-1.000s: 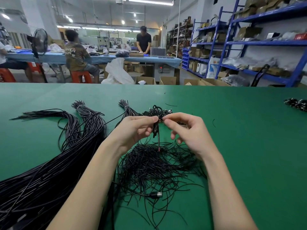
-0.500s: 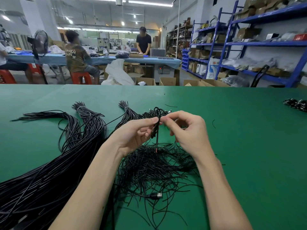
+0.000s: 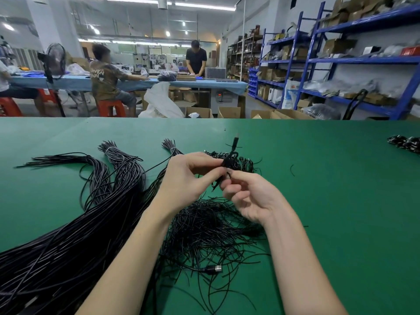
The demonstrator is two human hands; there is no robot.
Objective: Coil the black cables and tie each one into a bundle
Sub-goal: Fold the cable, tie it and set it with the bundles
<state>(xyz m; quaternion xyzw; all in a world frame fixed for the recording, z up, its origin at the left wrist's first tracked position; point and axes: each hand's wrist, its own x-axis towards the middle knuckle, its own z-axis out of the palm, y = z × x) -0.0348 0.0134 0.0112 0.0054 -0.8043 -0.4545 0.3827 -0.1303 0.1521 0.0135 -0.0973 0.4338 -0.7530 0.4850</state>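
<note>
A green desk fills the foreground of a workshop, with blue shelving and other workers at a far bench behind it. Across the desk's left side sweeps a thick sheaf of uncoiled black cables, some banded at their far ends. In front of the worker lies a loose heap of thin black ties, with a metal-ended connector at its near edge. A small pile of finished bundles sits just beyond the hands, and more lie well apart at the desk's right edge.

Raised above the heap, the left hand pinches a small coiled cable between thumb and fingertips, its plug end pointing up. The right hand, fingers curled, pinches what appears to be the tie's tails just below the coil; the tie itself is too thin to make out.

The step in hand looks to be twisting the tie closed. Done well, the left hand would keep the loops squeezed flat while the right turns the tails snugly at the coil's waist, so no loop springs free.
</note>
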